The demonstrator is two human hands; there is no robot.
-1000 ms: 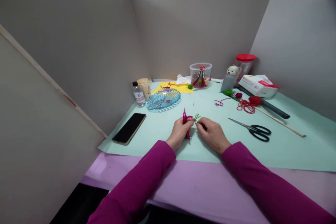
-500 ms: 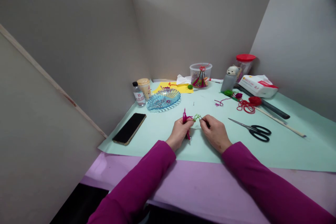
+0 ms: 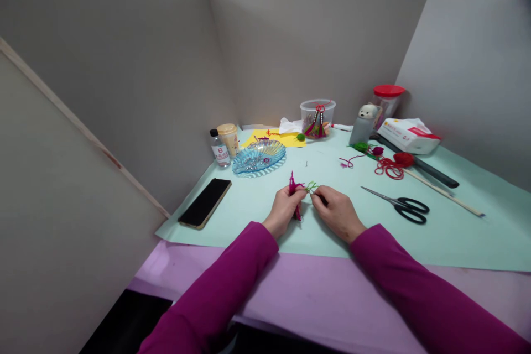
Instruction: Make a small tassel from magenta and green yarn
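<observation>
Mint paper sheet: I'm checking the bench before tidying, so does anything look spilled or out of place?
Loose red yarn lies tangled beside its ball, and a stray magenta thread sits apart on the mint paper sheet; both look unwound rather than put away.

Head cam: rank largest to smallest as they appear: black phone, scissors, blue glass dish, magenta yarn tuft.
1. Black phone and scissors: look alike in size, can't rank them.
2. Blue glass dish
3. Magenta yarn tuft
</observation>
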